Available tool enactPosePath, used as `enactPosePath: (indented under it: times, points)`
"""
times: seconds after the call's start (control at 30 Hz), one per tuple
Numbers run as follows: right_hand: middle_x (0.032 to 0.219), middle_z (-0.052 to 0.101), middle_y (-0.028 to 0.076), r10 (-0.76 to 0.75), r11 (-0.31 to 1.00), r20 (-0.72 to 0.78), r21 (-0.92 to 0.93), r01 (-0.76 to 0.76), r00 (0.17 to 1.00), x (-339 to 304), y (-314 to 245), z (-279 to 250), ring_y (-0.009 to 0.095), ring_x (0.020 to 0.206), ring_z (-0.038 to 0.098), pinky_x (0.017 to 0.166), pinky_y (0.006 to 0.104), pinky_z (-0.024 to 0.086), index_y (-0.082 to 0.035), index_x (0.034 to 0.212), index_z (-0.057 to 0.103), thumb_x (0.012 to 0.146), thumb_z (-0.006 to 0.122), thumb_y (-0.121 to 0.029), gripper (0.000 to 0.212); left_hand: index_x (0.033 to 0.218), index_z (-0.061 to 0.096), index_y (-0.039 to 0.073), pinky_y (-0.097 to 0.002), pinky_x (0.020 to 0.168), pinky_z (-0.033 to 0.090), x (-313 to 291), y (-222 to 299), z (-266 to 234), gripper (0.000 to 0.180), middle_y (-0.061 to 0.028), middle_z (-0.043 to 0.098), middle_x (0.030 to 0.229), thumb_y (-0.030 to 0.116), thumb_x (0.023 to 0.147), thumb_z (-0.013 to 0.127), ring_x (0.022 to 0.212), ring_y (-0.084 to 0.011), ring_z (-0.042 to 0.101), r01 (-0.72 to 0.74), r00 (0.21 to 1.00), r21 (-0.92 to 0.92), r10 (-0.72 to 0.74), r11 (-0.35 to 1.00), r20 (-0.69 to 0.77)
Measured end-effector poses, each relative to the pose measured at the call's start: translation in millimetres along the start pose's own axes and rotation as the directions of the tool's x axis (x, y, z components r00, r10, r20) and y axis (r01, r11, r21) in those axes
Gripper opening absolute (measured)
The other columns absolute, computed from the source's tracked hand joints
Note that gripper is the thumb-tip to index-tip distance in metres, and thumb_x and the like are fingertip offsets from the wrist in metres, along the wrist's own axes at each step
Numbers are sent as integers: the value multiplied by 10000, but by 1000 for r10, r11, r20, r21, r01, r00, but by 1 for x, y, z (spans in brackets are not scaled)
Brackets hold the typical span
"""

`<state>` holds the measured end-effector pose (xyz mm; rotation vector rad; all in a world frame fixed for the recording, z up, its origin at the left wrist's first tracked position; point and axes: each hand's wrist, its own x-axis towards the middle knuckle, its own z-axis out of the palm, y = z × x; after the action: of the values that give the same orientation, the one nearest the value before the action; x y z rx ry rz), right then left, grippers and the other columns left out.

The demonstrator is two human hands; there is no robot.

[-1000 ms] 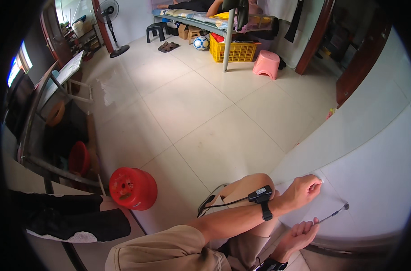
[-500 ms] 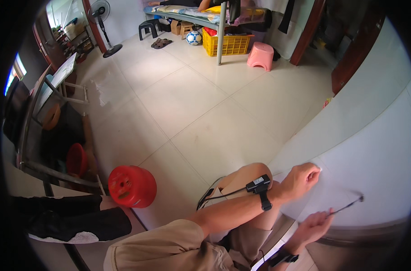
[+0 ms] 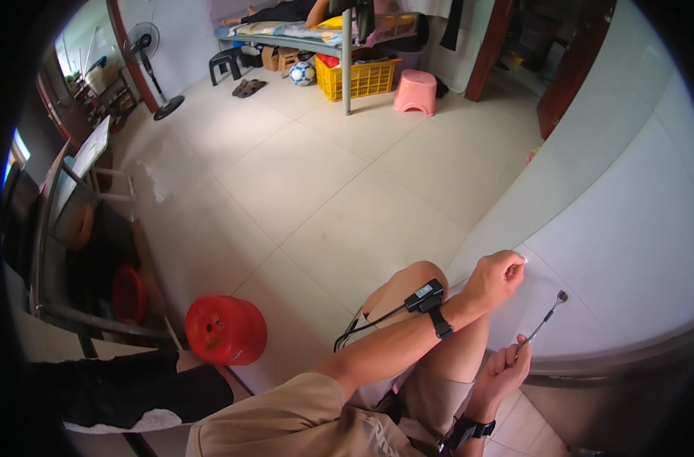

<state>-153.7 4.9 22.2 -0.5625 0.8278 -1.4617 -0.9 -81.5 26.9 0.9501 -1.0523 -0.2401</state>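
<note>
My left hand (image 3: pixel 496 281) is closed close to the white tiled wall (image 3: pixel 614 228). A small white bit shows at its fingertips, too small to name; whether the fingers touch the wall, I cannot tell. Below it, my right hand (image 3: pixel 502 372) is wrapped round the lower end of a slim metal rod with a rounded head (image 3: pixel 545 324). The rod slants up and right, its head in front of the wall. Both wrists wear black straps, and a small black box (image 3: pixel 425 295) with a cable sits at the left one.
A red stool (image 3: pixel 225 330) stands left of my knees, beside dark cloth (image 3: pixel 149 388). A metal-framed rack (image 3: pixel 65 305) lines the left side. At the back are a pink stool (image 3: pixel 415 93), a yellow crate (image 3: pixel 362 79), a ball (image 3: pixel 302 73), a fan (image 3: pixel 153 76) and a bed with a person lying on it.
My right hand has moved left, and the rod has swung more upright, its head further from the wall. My left hand keeps its closed pose near the wall. The whole view has shifted slightly.
</note>
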Motion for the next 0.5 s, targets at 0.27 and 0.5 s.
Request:
enactPosePath:
  times: [0.27, 0.5]
  points:
    - [642, 328, -61, -78, 996, 26, -48, 79, 997, -22, -18, 9, 19, 494, 240, 410, 215, 172, -4, 1066, 603, 1057, 533, -245, 251, 897, 635, -14, -274, 533, 470, 5, -4, 0, 71, -96, 643, 712, -26, 862, 696, 573, -157, 584, -36, 997, 61, 31, 998, 75]
    - [646, 353, -64, -146, 970, 76, -187, 158, 986, -24, -34, 17, 27, 496, 258, 426, 213, 190, 4, 1027, 616, 1058, 540, -232, 250, 884, 655, -14, -256, 523, 461, 2, -11, 1, 65, -87, 646, 689, -15, 855, 714, 560, -120, 567, -21, 998, 85, 16, 996, 62]
